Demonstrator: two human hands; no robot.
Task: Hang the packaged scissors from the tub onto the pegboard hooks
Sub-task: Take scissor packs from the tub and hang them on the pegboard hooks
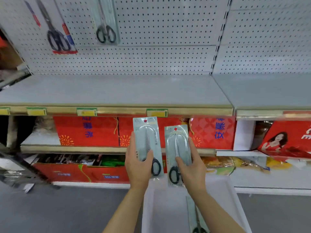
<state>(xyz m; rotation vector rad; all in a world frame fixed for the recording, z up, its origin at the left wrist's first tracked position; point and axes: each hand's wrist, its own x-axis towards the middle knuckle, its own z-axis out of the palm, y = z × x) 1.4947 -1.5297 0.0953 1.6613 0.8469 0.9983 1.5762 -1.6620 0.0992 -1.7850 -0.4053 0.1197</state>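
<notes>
- Packaged scissors, two packs, held upright side by side at lower centre of the frame, just below the shelf edge and well below the hung stock.
- Pegboard (159, 39): fills the upper half of the frame; mostly bare holes at centre and right; no free hook plainly visible from here.
- Grey shelf (117, 91): runs across mid-frame, between the hands and the board; needs clearing on the way up.
- White tub (158, 207): bottom centre, below the forearms; one more pack (195, 216) lying in it at the lower edge.
- Hung scissors, red-trimmed card (57, 34): upper left, tilted.
- Hung scissors, clear pack (106, 22): upper centre-left, black handles low.
- Left pack (147, 142): grasped by left hand (138, 165), thumb across the front, fingers behind; red dot near the top.
- Right pack (177, 148): grasped by right hand (193, 167), thumb on the front, slightly lower than the other.
- Best done one pack at a time: raise over the shelf, keep the card upright, line up the top hang hole with a hook tip, slide fully on before letting go.
- Hang holes too small to make out; likely near the red dots (145, 121).
- Risk: a low grip lets the card top flex and miss the hook.
</notes>
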